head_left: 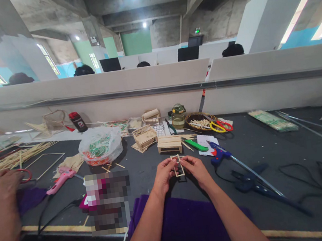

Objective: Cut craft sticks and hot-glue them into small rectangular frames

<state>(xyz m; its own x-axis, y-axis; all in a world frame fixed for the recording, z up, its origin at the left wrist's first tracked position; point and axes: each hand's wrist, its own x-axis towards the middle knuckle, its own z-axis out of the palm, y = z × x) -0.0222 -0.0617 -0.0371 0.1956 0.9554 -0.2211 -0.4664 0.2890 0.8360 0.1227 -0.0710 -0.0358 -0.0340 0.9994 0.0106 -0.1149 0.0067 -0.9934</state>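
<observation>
Between my two hands is a small rectangular frame of thin wooden sticks (182, 170), held above the dark table. My left hand (165, 172) pinches its left side near the top. On the other side, my right hand (193, 167) grips the frame with thumb and fingers. Just beyond my hands stands a little wooden stick bench (169, 144), with a larger chair-like stick model (144, 136) behind it to the left. A green-handled cutter (196, 144) lies right of the bench. A blue hot glue gun (220, 151) rests farther right.
At far left a co-worker's hand (3, 186) holds scissors. A pink glue gun (60, 179) and a plastic bag (100, 144) lie left. Behind are a basket of sticks (199, 123), yellow-and-red scissors (221, 126) and a bottle (179, 117). Purple cloth (189, 223) lies under my forearms.
</observation>
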